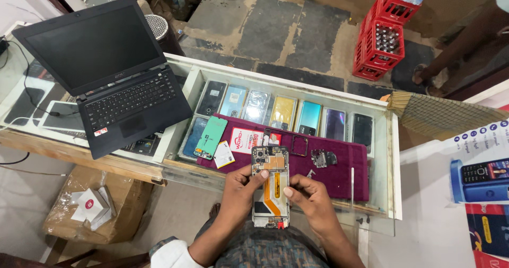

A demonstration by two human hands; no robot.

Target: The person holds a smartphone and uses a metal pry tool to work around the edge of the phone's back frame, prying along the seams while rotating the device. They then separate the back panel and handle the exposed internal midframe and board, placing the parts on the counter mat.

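Both hands grip an opened phone (pixel 270 186) over the maroon mat (pixel 339 164): left hand (pixel 241 188) at its side, right hand (pixel 307 194) pinching, seemingly, the orange flex cable (pixel 276 188). This looks like mid-disassembly; the next move needs a gentle, steady lift.

in front of me runs a glass-topped counter (pixel 389 156) with a white frame. on it sit an open black laptop (pixel 106 72), a maroon cloth mat (pixel 339 167), a mint-green phone back cover (pixel 210 137), a small white card (pixel 224 154) and a black phone frame (pixel 298 145) lying on the mat.
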